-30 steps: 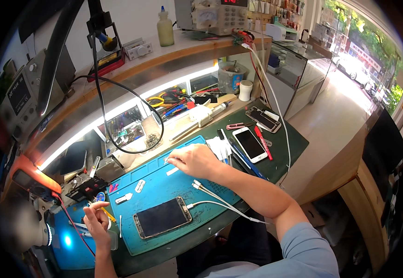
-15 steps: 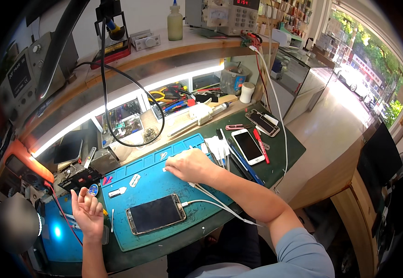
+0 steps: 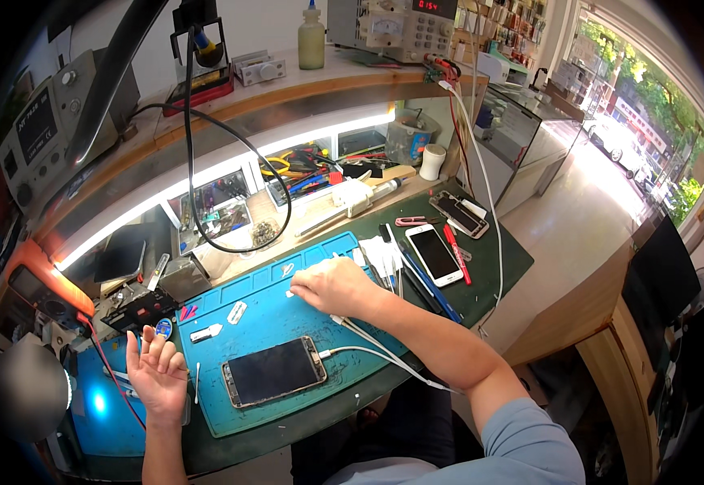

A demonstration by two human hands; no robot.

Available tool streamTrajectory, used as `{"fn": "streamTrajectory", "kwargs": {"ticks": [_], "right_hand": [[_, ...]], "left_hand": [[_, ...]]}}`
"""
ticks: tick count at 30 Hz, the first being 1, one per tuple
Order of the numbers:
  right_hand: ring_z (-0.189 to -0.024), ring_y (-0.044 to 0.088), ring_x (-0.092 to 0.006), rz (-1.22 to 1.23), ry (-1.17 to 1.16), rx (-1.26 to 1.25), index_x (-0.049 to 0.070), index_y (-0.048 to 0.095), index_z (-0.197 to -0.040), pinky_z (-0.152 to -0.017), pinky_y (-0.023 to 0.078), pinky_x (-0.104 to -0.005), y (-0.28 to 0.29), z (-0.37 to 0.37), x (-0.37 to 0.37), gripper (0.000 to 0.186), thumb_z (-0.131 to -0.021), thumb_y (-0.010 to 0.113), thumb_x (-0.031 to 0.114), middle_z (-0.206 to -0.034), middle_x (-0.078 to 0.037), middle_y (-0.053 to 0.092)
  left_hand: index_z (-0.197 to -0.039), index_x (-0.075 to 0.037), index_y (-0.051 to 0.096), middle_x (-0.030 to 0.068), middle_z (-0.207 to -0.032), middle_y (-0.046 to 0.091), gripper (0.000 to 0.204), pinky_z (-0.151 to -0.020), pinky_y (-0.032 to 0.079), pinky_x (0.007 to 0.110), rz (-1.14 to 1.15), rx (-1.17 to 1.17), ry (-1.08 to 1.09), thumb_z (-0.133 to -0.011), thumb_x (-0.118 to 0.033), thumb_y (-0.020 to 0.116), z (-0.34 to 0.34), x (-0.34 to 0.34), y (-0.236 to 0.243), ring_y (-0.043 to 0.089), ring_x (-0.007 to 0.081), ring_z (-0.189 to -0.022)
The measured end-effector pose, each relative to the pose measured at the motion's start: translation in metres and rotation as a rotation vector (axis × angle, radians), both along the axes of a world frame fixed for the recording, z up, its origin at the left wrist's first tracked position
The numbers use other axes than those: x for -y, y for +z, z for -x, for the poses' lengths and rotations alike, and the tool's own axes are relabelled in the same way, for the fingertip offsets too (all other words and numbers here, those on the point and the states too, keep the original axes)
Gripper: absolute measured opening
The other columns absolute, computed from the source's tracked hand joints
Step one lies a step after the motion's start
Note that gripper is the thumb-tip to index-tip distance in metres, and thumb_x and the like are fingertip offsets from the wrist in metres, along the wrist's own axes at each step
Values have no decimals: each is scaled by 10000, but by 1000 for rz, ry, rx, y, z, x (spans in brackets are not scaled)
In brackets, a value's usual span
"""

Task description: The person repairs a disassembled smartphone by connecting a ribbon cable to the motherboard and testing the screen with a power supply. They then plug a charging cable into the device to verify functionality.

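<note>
My right hand (image 3: 337,288) is closed over the far part of the blue repair mat (image 3: 287,416), knuckles up. Its fingertips are pressed together near a small white bit, and what they hold, if anything, is hidden. My left hand (image 3: 158,378) is raised palm up beside the mat's left edge, its fingers loosely curled and apart, with nothing in it. Between the hands and nearer to me lies a smartphone (image 3: 275,373) with a dark screen and worn frame. A white charging cable (image 3: 368,351) is plugged into its right end. A cotton swab (image 3: 197,383) lies just right of my left hand.
Razor blades (image 3: 237,313) lie on the mat. To the right are a white phone (image 3: 434,255), a red marker (image 3: 457,254) and several brushes. An orange multimeter (image 3: 48,283) stands at left. A black cable (image 3: 287,194) loops down over the bench, below a shelf with a power supply (image 3: 396,28).
Both hands keep nearly the same place and pose. The whole view has shifted very slightly; the phone and cable have not moved on the mat.
</note>
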State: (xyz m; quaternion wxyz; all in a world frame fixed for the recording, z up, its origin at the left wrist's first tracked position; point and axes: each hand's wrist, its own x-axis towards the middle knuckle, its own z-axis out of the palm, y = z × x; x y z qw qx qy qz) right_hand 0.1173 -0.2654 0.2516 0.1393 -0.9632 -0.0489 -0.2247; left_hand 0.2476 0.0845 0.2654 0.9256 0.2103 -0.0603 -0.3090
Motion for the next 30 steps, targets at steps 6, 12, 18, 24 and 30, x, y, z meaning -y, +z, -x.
{"fn": "streamTrajectory", "kwargs": {"ticks": [6,12,18,24,30], "right_hand": [[-796,719,-289,-7,1,-8,136,737,-888,-709,551,-426,-1,-1,2,222,-978,645,317,-787,-72,731],[-798,719,-293,-27,-1,-9,136,740,-895,-719,553,-430,-3,-2,3,224,-976,648,324,-791,-74,733],[-812,718,-295,-60,-2,-23,138,742,-903,-731,555,-435,-1,-2,3,223,-977,648,326,-798,-74,734],[-817,716,-299,-73,-8,-16,137,741,-911,-732,555,-438,-1,-2,4,223,-974,652,332,-811,-75,737],[-817,715,-301,-67,-7,-4,143,746,-920,-725,557,-440,-3,-4,6,216,-967,661,336,-814,-74,738]], "left_hand": [[-1166,-49,679,-46,-674,327,395,-520,273,254,7,-10,-13,-1106,-396,500,2,3,1,294,82,-574],[-1159,-50,674,-43,-674,328,392,-522,282,252,-5,-6,-3,-1105,-397,501,1,2,-1,301,82,-577],[-1149,-53,671,-41,-676,328,381,-520,287,251,-33,-21,19,-1103,-393,505,4,4,0,307,85,-577],[-1151,-55,668,-39,-678,331,378,-521,291,251,-43,-38,35,-1102,-394,506,6,5,3,312,88,-578],[-1152,-55,667,-39,-681,333,378,-521,291,251,-37,-24,25,-1103,-393,506,6,5,2,317,87,-579]]}}
